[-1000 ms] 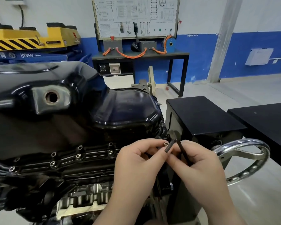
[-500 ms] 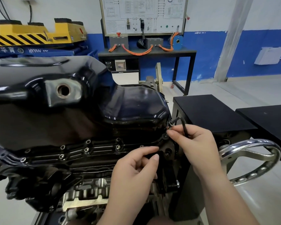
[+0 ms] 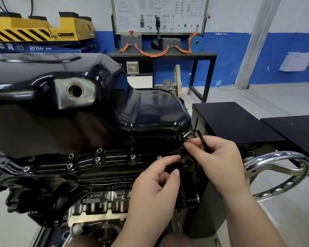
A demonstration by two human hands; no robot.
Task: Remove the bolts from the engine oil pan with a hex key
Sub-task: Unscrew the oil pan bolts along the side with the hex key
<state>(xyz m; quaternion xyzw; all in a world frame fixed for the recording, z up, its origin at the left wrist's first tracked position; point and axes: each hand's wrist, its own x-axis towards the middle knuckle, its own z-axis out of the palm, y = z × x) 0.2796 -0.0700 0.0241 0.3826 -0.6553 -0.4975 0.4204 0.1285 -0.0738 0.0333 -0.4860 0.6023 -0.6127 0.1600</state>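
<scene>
Right hand (image 3: pixel 219 157) fingers pinch hex key (image 3: pixel 202 138) — short leg aimed into corner bolt (image 3: pixel 188 136) at oil pan (image 3: pixel 150 118) right end, long leg left free, likely for leverage. Left hand (image 3: pixel 155 184) just below, fingers loosely curled — cannot tell if holding anything. Flange bolts (image 3: pixel 97 159) seated.

Counted: one oil pan (image 3: pixel 150 113), one hex key (image 3: pixel 201 137), one left hand (image 3: pixel 155 184), one right hand (image 3: pixel 219 157), nine flange bolt heads or holes (image 3: pixel 98 159), one chrome handwheel (image 3: pixel 278 153), two black tables (image 3: pixel 235 122).
</scene>
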